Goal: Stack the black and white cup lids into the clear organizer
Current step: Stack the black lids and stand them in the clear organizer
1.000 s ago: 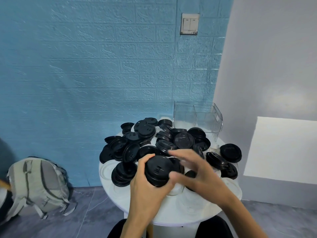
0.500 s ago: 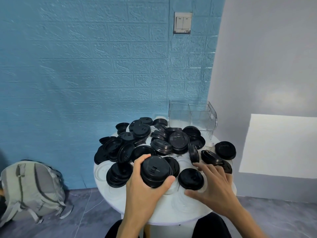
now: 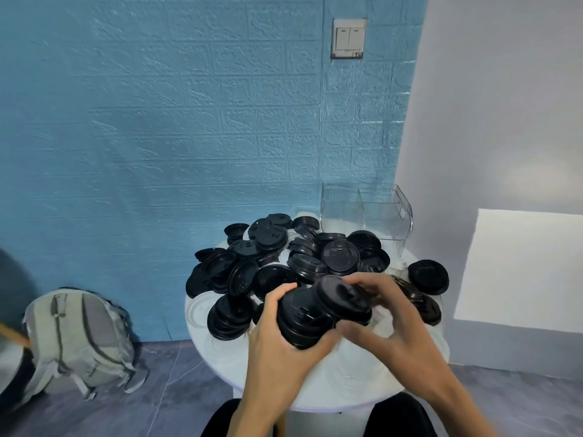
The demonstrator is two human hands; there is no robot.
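My left hand (image 3: 277,348) grips a stack of black lids (image 3: 301,320) from below and the side, just above the round white table (image 3: 347,389). My right hand (image 3: 388,326) pinches a single black lid (image 3: 342,298) and holds it tilted against the top of that stack. A heap of loose black lids (image 3: 277,257) covers the far half of the table. White lids (image 3: 198,310) lie flat on the tabletop, hard to tell apart from it. The clear organizer (image 3: 367,212) stands at the back right of the table, with nothing visible inside.
A grey backpack (image 3: 79,335) leans on the floor to the left of the table. A blue brick-pattern wall rises behind, with a light switch (image 3: 348,37) on it. A white panel (image 3: 523,269) stands against the grey wall at right.
My right hand picked a black lid off the table and brought it left and up onto the stack held in my left hand.
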